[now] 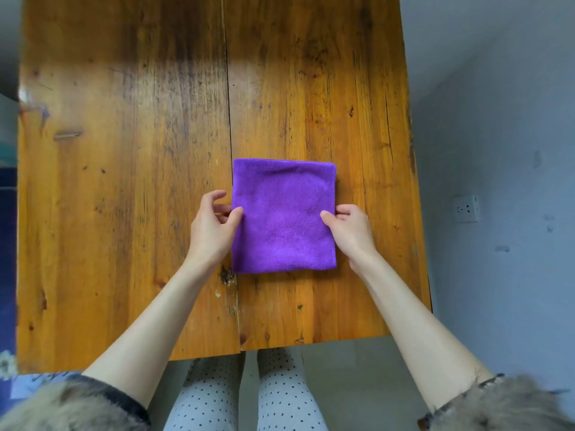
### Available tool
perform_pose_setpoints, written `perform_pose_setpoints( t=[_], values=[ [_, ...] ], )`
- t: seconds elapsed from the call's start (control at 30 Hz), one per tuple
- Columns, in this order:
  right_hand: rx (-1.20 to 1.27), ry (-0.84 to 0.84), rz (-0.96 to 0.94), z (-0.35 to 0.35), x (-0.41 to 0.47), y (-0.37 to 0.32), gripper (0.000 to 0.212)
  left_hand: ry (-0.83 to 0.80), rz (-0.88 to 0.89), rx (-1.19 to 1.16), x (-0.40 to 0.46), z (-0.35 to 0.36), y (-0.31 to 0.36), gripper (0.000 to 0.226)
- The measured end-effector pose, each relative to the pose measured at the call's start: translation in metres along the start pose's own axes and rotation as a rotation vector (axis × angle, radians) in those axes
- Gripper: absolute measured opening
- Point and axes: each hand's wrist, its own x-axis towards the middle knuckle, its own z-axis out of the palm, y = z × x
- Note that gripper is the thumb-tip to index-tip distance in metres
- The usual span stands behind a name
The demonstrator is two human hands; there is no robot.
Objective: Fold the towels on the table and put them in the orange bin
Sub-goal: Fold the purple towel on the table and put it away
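Observation:
A purple towel [283, 216] lies folded into a neat rectangle on the wooden table [124, 181], right of the middle seam. My left hand [213, 227] pinches its left edge, thumb on top and fingers at the edge. My right hand [350, 227] pinches the right edge the same way, thumb on the cloth. The towel rests flat on the wood. No orange bin is in view.
The table's right edge [417, 213] runs close to the towel, with a grey wall and a white socket [465, 209] beyond. The near edge [280, 346] lies above my legs. Blue objects sit past the left edge.

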Motion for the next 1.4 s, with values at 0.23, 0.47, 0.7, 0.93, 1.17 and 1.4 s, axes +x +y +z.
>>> perform_pose_setpoints(
  t=[0.23, 0.47, 0.7, 0.93, 1.17, 1.4],
  values=[
    [0.107, -0.107, 0.135, -0.002, 0.008, -0.012, 0.013, -0.136, -0.105, -0.065, 0.008, -0.001, 0.004, 0.039],
    [0.064, -0.225, 0.228, -0.013, 0.015, -0.023, 0.029, -0.244, -0.109, -0.116, 0.009, -0.009, 0.007, 0.041],
    [0.126, -0.363, 0.102, -0.026, 0.016, -0.023, 0.014, -0.363, -0.201, -0.302, 0.005, -0.011, 0.008, 0.050],
    [0.170, -0.469, 0.084, -0.038, 0.023, -0.021, 0.019, -0.360, -0.273, -0.366, 0.001, -0.007, 0.010, 0.051],
    [0.147, -0.548, 0.006, -0.042, 0.009, -0.037, 0.021, -0.320, -0.272, -0.455, -0.021, -0.027, 0.018, 0.053],
    [0.079, -0.649, -0.164, -0.017, -0.051, -0.095, 0.022, -0.118, -0.192, -0.552, -0.074, -0.104, 0.018, 0.051]
  ],
)
